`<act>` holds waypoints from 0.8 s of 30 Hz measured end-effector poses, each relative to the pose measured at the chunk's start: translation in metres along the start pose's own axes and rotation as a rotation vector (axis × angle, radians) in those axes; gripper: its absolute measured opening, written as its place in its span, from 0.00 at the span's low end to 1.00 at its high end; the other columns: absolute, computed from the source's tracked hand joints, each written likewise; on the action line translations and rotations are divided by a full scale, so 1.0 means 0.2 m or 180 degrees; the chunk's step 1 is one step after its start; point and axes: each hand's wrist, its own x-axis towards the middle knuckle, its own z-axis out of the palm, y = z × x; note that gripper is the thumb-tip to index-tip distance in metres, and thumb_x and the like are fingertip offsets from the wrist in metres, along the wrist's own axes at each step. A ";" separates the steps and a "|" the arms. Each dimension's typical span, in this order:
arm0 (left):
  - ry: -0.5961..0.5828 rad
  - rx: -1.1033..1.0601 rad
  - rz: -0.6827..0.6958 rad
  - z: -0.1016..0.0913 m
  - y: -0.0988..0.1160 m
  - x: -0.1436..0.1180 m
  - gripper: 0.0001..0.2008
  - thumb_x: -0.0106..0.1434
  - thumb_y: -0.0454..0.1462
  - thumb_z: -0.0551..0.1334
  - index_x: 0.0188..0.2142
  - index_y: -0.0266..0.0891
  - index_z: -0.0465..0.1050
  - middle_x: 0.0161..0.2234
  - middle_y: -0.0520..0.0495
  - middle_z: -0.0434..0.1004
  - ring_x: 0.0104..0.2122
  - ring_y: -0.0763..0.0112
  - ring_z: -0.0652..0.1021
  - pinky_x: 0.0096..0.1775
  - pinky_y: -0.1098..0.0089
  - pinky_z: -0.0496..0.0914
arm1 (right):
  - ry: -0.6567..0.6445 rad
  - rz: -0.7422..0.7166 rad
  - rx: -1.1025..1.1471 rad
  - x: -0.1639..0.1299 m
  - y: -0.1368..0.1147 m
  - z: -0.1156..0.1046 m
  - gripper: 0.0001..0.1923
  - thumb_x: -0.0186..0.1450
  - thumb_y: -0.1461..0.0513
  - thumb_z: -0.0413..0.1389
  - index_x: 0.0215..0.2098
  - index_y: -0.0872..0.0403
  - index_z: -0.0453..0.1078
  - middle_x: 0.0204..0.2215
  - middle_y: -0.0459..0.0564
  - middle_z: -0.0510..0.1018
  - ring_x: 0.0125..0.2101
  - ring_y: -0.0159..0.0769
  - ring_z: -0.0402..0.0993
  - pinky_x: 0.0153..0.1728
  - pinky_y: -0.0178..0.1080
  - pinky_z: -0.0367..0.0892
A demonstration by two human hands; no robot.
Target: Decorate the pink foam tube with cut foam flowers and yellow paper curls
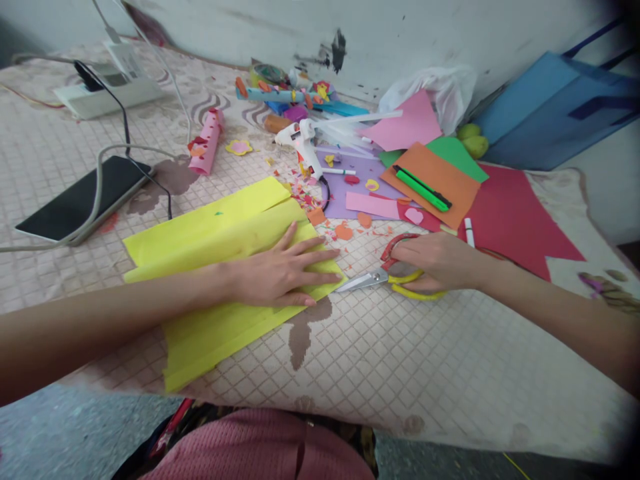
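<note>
Bare cloth lay open near the folded yellow paper, pressed by the flat, spread left hand, while the right hand closed on scissors.

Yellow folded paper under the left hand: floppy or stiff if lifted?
Likely floppy: the yellow paper is a thin sheet with soft creases. Probably light and apt to slide on the cloth; the left hand lies flat on it. The right hand rests on the scissors.

Folded yellow paper flat on the quilted cloth, yellow-handled scissors just right (blades closed, pointing left)
</note>
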 end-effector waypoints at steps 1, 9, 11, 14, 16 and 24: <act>0.0005 -0.0003 0.0001 0.00 0.00 0.00 0.24 0.65 0.48 0.50 0.60 0.51 0.54 0.64 0.46 0.47 0.62 0.49 0.50 0.56 0.39 0.34 | 0.0014 -0.0004 0.0003 0.00 0.00 0.00 0.13 0.60 0.54 0.53 0.33 0.56 0.66 0.25 0.48 0.75 0.25 0.37 0.71 0.25 0.36 0.56; 0.0054 0.0032 0.0046 0.00 0.00 0.00 0.24 0.65 0.47 0.50 0.60 0.51 0.54 0.64 0.45 0.47 0.62 0.49 0.50 0.57 0.39 0.34 | -0.0192 0.0164 0.0063 -0.01 -0.01 0.00 0.15 0.59 0.53 0.53 0.36 0.56 0.66 0.29 0.50 0.75 0.28 0.39 0.72 0.27 0.37 0.57; 0.0023 0.0082 0.0031 0.00 0.00 0.00 0.24 0.66 0.47 0.50 0.60 0.51 0.54 0.64 0.45 0.47 0.62 0.50 0.49 0.57 0.39 0.34 | -0.0252 0.0213 0.0100 0.00 -0.02 0.00 0.16 0.59 0.52 0.52 0.37 0.57 0.66 0.31 0.51 0.75 0.29 0.40 0.72 0.28 0.37 0.58; -0.0009 0.0124 0.0033 0.00 0.00 0.00 0.24 0.66 0.47 0.49 0.60 0.50 0.54 0.64 0.44 0.46 0.62 0.49 0.49 0.56 0.38 0.36 | -0.0319 0.0307 0.0103 0.00 -0.03 0.00 0.17 0.59 0.51 0.52 0.37 0.57 0.66 0.30 0.51 0.75 0.30 0.41 0.72 0.28 0.38 0.59; -0.0019 0.0138 0.0046 0.00 0.00 0.00 0.24 0.66 0.47 0.49 0.60 0.49 0.54 0.64 0.44 0.46 0.62 0.48 0.49 0.56 0.37 0.36 | -0.0360 0.0347 0.0125 0.00 -0.03 0.01 0.17 0.59 0.51 0.52 0.37 0.57 0.66 0.31 0.51 0.75 0.30 0.42 0.73 0.28 0.38 0.59; -0.0032 0.0134 0.0012 -0.01 0.01 0.00 0.24 0.66 0.48 0.49 0.60 0.50 0.54 0.64 0.44 0.46 0.62 0.48 0.49 0.56 0.37 0.35 | -0.0480 0.0354 0.0230 0.01 -0.03 0.01 0.19 0.60 0.50 0.52 0.38 0.56 0.65 0.31 0.51 0.74 0.30 0.41 0.72 0.29 0.38 0.59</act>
